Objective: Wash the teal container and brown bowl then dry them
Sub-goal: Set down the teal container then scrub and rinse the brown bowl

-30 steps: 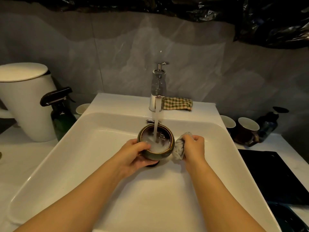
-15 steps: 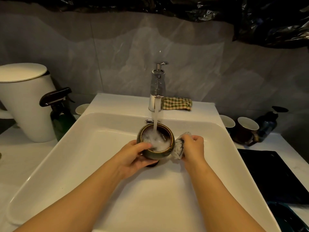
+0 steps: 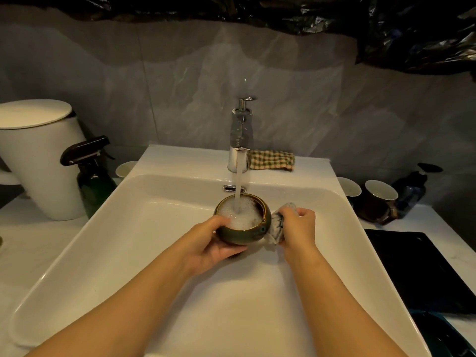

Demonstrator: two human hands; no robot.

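My left hand (image 3: 213, 240) grips the round brown bowl (image 3: 247, 231) from below and the left, thumb on its rim, holding it under the running tap (image 3: 239, 150). Water pours into the bowl, which is full of white foam. Just right of the bowl my right hand (image 3: 298, 226) clutches a wet grey-and-white cloth (image 3: 277, 225) against the bowl's side. The teal container (image 3: 443, 336) lies at the bottom right corner, partly cut off by the frame.
The wide white sink (image 3: 154, 253) surrounds both hands. A checked cloth (image 3: 273, 161) lies behind the tap. A white lidded bin (image 3: 38, 161) and green spray bottle (image 3: 94, 179) stand left. Mugs (image 3: 378, 202), a dark bottle (image 3: 412, 189) and a black mat (image 3: 417, 271) are right.
Foam in the bowl has risen and now fills it to the rim. Both hands and the bowl stay in almost the same place under the stream.
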